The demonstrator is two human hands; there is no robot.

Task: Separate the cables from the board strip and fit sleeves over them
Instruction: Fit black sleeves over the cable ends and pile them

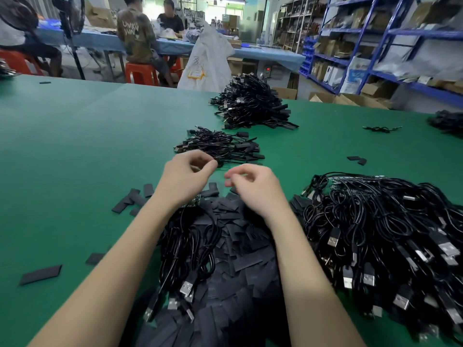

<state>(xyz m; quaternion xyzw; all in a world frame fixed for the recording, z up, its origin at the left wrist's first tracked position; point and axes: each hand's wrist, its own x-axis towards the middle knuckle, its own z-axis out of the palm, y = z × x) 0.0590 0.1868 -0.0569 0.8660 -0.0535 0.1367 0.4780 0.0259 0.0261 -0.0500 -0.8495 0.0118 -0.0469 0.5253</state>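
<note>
black flat sleeves [233, 236]: heaped under both wrists.
left hand [186, 176]: curled, contents cannot tell.
right hand [253, 187]: curled, seems empty.
black usb cables [380, 221]: unsleeved heap, right.
step: likely between cables; next, pick a sleeve.

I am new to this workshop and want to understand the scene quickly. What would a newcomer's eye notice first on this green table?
First, the two bare hands at the centre: the left hand and the right hand, fingers curled, hover over a dark heap of flat black sleeves. To the right lies a big tangle of black USB cables. Farther back on the green table sit a small cable pile and a taller one.
</note>
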